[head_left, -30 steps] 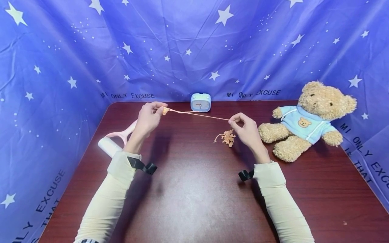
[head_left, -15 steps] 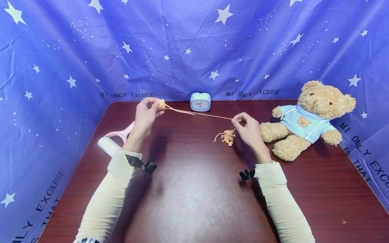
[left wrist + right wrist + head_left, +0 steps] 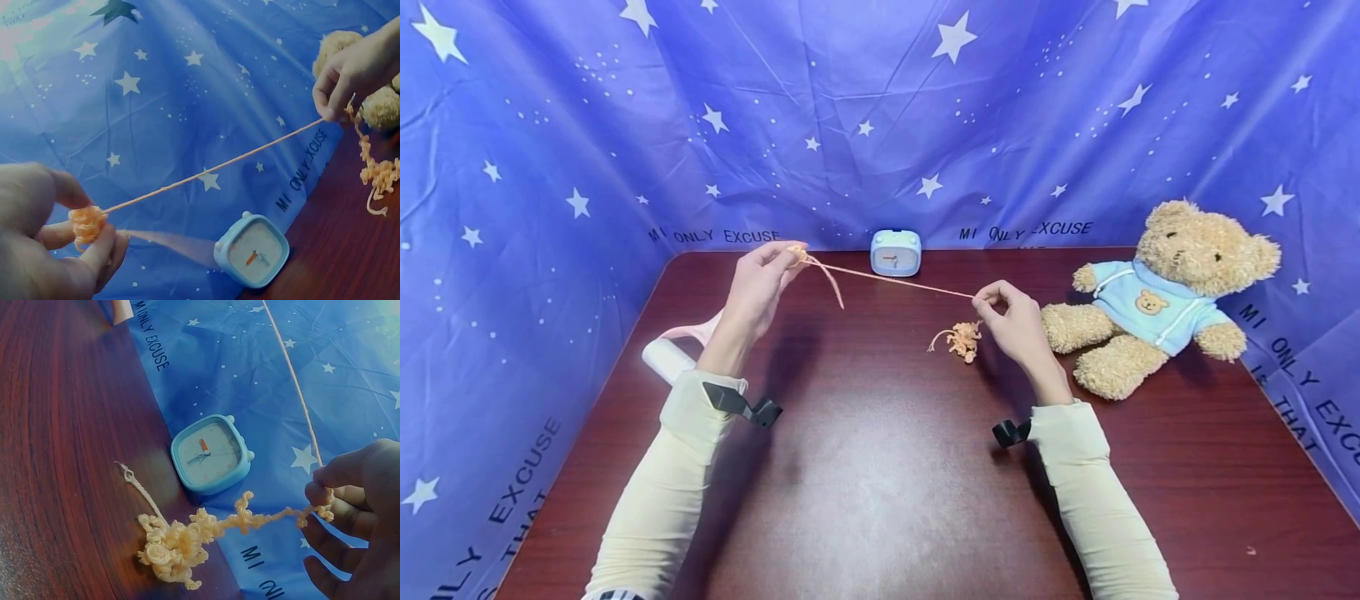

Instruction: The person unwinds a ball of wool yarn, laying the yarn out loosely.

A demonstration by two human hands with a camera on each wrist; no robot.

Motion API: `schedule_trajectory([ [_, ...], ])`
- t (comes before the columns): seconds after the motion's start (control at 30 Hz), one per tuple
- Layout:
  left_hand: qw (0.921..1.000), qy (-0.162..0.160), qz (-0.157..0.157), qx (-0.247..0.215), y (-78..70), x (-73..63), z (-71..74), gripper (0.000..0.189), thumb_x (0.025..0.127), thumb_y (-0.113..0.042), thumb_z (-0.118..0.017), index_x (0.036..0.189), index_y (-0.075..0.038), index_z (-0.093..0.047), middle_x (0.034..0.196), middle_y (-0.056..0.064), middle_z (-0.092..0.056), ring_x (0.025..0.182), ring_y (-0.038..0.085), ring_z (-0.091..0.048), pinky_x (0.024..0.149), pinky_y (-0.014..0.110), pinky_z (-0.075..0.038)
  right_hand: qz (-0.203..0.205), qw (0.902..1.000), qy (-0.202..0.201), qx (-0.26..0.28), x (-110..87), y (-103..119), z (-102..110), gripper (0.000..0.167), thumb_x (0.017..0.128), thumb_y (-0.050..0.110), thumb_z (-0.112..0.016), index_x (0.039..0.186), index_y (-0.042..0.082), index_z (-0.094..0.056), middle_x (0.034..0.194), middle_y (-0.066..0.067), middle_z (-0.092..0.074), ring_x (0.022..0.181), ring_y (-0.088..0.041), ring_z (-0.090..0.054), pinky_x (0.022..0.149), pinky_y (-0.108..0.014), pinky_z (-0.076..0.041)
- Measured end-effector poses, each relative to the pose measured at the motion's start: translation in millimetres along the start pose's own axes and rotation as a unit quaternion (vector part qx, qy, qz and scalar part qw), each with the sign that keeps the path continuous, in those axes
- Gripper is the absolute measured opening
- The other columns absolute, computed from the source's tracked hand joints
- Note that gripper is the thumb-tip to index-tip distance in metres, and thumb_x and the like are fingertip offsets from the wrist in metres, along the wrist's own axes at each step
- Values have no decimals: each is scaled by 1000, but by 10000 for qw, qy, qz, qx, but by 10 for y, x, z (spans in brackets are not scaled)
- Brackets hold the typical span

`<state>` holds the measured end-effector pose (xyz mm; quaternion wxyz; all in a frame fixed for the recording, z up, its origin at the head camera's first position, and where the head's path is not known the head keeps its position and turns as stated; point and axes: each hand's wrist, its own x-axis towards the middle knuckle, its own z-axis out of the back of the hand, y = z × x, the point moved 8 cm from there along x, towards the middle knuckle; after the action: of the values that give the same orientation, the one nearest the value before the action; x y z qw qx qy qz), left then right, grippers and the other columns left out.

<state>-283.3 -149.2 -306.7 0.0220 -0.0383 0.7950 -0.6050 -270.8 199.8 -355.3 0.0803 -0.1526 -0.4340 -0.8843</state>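
Note:
My left hand (image 3: 754,290) pinches a small orange yarn bundle (image 3: 87,226) between thumb and fingers, left of the clock. From it a strand of yarn (image 3: 891,281) runs taut, sloping down to my right hand (image 3: 1013,323), which pinches its other end. A loose yarn tail (image 3: 833,287) dangles beside the left fingers. Below the right hand hangs a bumpy, curled crochet piece (image 3: 172,550) in the same orange yarn, with a thin looped tail. In the right wrist view a narrow crocheted length joins that piece to the right fingers.
A pale blue alarm clock (image 3: 896,253) stands at the back of the dark wooden table (image 3: 880,467). A teddy bear (image 3: 1172,296) in a blue hoodie sits at the right. Behind the left forearm lies a lint roller (image 3: 668,360) with a pink handle. Starry blue cloth (image 3: 850,100) surrounds the table.
My left hand has moved slightly left and up with the yarn bundle. The loose tail, earlier stretched along the strand, now hangs down. My right hand has shifted slightly right.

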Motion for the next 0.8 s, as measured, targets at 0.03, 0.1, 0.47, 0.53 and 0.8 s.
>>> schedule_trajectory([
  [0.03,10000,-20,-54,26,-3,2,1,15,93,4,-54,106,6,-61,94,4,-63,88,10,-65,98,26,-51,4,10000,-12,-9,2,-6,6,12,91,19,-64,94,8,-65,82,-7,-65,71,-14,-52,64,-22,-38],
  [0.1,9997,-124,-176,132,-11,7,10,18,91,5,-58,108,7,-59,92,3,-63,86,11,-65,93,24,-54,1,10000,-53,-33,4,-18,22,12,91,19,-64,94,8,-65,82,-7,-65,71,-12,-52,64,-21,-38],
  [0.47,9911,-1209,-486,-270,-77,8,205,18,90,7,-54,91,-10,-49,87,3,-57,70,10,-63,66,18,-58,-78,9997,84,-192,-18,-27,62,11,91,18,-64,94,7,-65,81,-9,-64,68,-13,-50,62,-22,-38],
  [0.53,9890,-1325,-539,-374,-99,3,232,18,90,6,-55,92,-11,-50,87,3,-58,70,10,-61,64,17,-57,-98,9996,119,-244,-17,-36,61,11,91,17,-64,93,6,-65,81,-9,-65,65,-12,-50,60,-22,-38],
  [0.8,9813,-1702,-715,-541,-151,-6,317,19,87,8,-60,98,-7,-58,84,1,-59,68,9,-57,61,16,-54,-328,9972,214,-644,-7,-127,60,9,92,16,-61,93,7,-63,78,-9,-65,61,-13,-53,61,-26,-42],
])
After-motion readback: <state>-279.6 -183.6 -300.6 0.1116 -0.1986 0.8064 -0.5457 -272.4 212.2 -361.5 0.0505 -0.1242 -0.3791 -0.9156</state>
